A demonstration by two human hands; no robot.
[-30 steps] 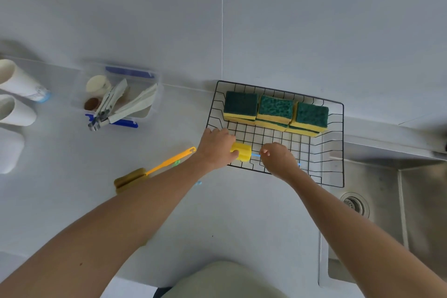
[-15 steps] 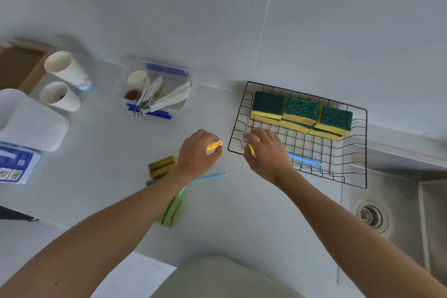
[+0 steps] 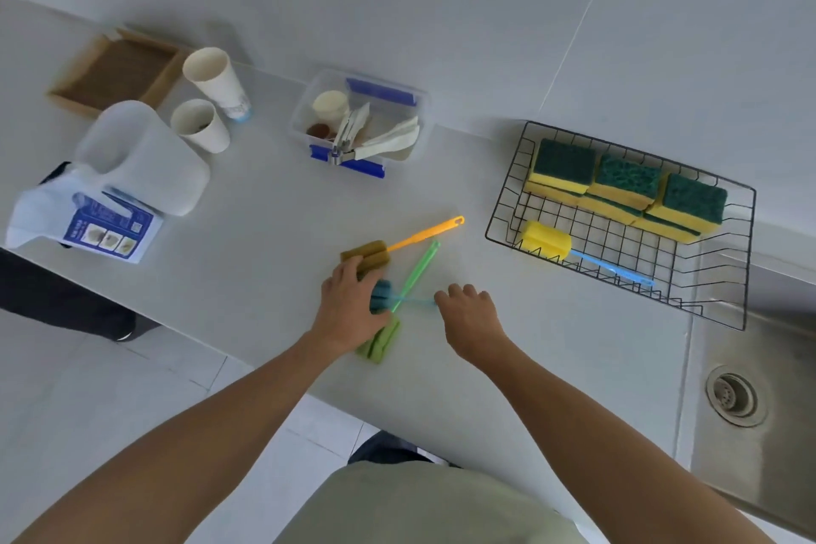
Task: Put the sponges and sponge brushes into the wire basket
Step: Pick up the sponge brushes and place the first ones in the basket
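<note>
Overhead, the head view looks down on a pale countertop (image 3: 265, 243) with a black wire basket (image 3: 746, 261) standing at its right end, beside a steel sink (image 3: 759, 433). Along the basket's far side sits a row of green-topped yellow sponges (image 3: 627, 186), stacked two deep, and nearer the front lies a sponge brush with a yellow head and blue handle (image 3: 547, 241).

Three more brushes lie on the counter left of the basket, their handles crossing. The left hand (image 3: 349, 314) rests on them with its fingers curled over the blue sponge head (image 3: 380, 295), its fingertips touching the brown sponge head of the orange-handled brush (image 3: 424, 234). The green-handled brush (image 3: 415, 274) has its green head partly under that hand. The right hand (image 3: 472, 318) is at the end of the blue brush's thin handle, fingers curled downward (whether it actually pinches the handle I cannot tell).

Farther left stand a clear plastic box (image 3: 357, 124) of utensils, two paper cups (image 3: 207, 102), a white jug (image 3: 145, 159) and a wooden tray (image 3: 115, 71).
</note>
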